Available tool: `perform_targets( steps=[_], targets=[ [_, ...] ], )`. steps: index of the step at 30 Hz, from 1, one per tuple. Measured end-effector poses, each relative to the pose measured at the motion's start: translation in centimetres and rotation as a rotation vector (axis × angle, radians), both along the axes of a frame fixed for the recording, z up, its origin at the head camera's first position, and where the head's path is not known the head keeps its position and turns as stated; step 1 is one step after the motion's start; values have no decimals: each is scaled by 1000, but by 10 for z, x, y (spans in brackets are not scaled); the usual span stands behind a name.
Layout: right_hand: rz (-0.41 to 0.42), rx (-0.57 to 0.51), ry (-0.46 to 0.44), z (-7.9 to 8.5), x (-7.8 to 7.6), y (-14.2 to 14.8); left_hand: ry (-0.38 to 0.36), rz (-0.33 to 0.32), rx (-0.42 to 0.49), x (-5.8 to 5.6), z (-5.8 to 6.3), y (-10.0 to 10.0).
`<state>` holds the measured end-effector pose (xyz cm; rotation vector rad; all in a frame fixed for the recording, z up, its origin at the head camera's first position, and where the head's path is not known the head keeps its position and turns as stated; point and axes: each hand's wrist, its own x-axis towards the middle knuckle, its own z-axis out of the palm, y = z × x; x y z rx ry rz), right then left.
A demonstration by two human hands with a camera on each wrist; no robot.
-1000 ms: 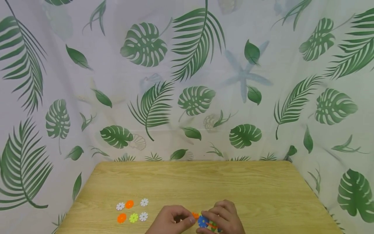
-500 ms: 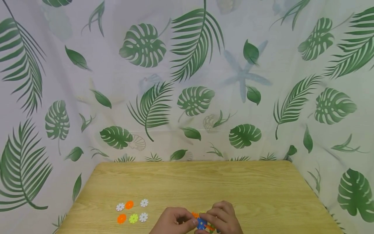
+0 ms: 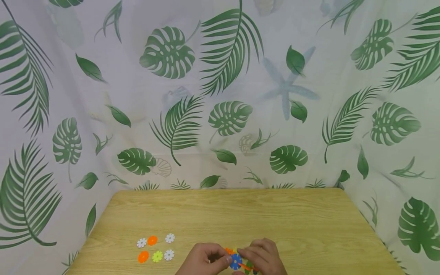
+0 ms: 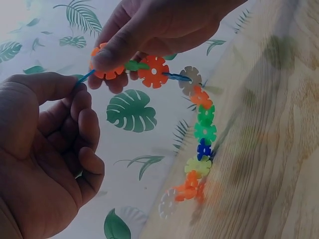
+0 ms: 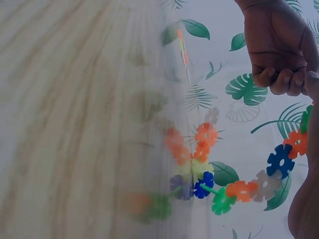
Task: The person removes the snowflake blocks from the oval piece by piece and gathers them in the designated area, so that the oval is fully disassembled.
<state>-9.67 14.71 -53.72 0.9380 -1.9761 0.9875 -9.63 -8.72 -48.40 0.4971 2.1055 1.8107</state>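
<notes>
Between finger and thumb my left hand (image 3: 206, 258) pinches a blue notched disc (image 3: 235, 262), which shows edge-on in the left wrist view. My right hand (image 3: 266, 256) grips an orange notched disc (image 4: 107, 62) at the chain's end, with its thumb over the face. The blue disc meets this orange one at its edge. From there a chain of interlocking plastic discs (image 4: 205, 130) in green, orange, grey, blue and yellow curves down to the tabletop. In the right wrist view, the right forearm hides the chain's upper end (image 5: 297, 143).
On the wooden table (image 3: 220, 214), to the left of the hands, lie loose discs: white (image 3: 169, 254), orange (image 3: 143, 256) and yellow (image 3: 157, 256). A leaf-printed white cloth (image 3: 220, 84) hangs behind the table and along both sides.
My left hand has shifted slightly right, and its fingertips now overlap the blue disc's left edge. The blue disc has moved a little left. The loose discs lie where they were.
</notes>
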Motion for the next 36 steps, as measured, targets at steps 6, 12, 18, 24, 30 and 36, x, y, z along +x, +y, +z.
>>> perform_targets(
  steps=[6, 12, 18, 24, 30, 36],
  targets=[
    [19, 22, 60, -6, -6, 5, 11, 1, 0, -2, 0, -3],
    [28, 7, 73, -6, -6, 3, -4, 6, -1, -3, -2, -5],
    [28, -5, 92, -7, -6, 0, -15, 19, -11, -2, -2, -6],
    [28, -45, 55, -6, -4, -3, -8, 26, -14, -1, -1, -6],
    [12, -83, 61, -2, -1, -5, -12, 37, -7, 0, -2, -5],
    [37, -114, 171, 2, -5, -7, -39, 24, 40, 0, -3, -1]
  ],
)
